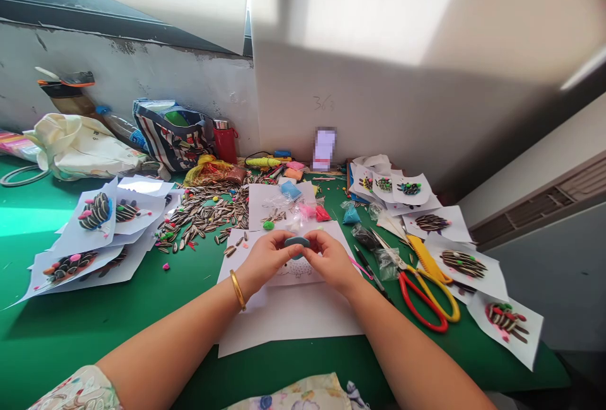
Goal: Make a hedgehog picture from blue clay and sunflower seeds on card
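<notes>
Between the fingertips of my left hand and my right hand is a dark blue-grey piece of modelling clay, stretched flat and oval. Both hands are closed on it, thumbs toward me. Just below the clay lies a sheet with a line drawing of a hedgehog, partly covered by my fingers. That sheet rests on larger white paper. Beyond my hands are a green clay ball, a pink clay packet and a red clay packet. A few sunflower seeds lie left of my left hand.
A heap of sunflower seeds spreads to the left. Seed-decorated cards stand in a left stack and a right row. Red-and-yellow scissors and a black pen lie right. Bags and a red flask line the wall.
</notes>
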`<state>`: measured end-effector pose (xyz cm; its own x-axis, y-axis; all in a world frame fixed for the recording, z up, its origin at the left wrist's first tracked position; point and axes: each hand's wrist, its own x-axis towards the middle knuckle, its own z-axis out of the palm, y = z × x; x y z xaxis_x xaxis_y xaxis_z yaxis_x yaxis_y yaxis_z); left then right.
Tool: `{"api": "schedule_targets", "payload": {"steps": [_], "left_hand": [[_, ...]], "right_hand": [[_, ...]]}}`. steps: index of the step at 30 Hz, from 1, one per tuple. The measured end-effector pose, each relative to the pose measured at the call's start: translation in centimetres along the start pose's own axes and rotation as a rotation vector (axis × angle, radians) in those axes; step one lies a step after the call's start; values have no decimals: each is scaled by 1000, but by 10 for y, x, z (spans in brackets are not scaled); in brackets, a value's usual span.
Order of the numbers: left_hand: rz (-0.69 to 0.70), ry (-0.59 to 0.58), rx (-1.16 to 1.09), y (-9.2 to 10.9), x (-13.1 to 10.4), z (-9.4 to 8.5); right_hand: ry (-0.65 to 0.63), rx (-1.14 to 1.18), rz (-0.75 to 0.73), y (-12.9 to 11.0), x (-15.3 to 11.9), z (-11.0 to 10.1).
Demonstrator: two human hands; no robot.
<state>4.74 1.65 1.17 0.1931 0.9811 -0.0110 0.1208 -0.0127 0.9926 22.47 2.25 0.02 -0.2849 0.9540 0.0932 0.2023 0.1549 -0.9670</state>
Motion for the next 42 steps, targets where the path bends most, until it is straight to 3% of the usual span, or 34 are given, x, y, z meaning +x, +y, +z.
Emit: {"api": "schedule_targets", "payload": {"steps": [9,18,26,32,42], "left_hand": [[42,46,51,-2,2,-2],[30,40,55,-1,2,-3],[-43,35,44,-8,8,-10],[-64,38,247,-23,16,-19],[-30,6,293,-29,17,-20]], "right_hand": [[-8,-90,-37,-1,-1,-1],[-63,71,55,2,0,-2],[29,46,28,7,6,-18],[-126,-114,118,7,3,-20],[-160,-259,105,14,-1,-8]]}}
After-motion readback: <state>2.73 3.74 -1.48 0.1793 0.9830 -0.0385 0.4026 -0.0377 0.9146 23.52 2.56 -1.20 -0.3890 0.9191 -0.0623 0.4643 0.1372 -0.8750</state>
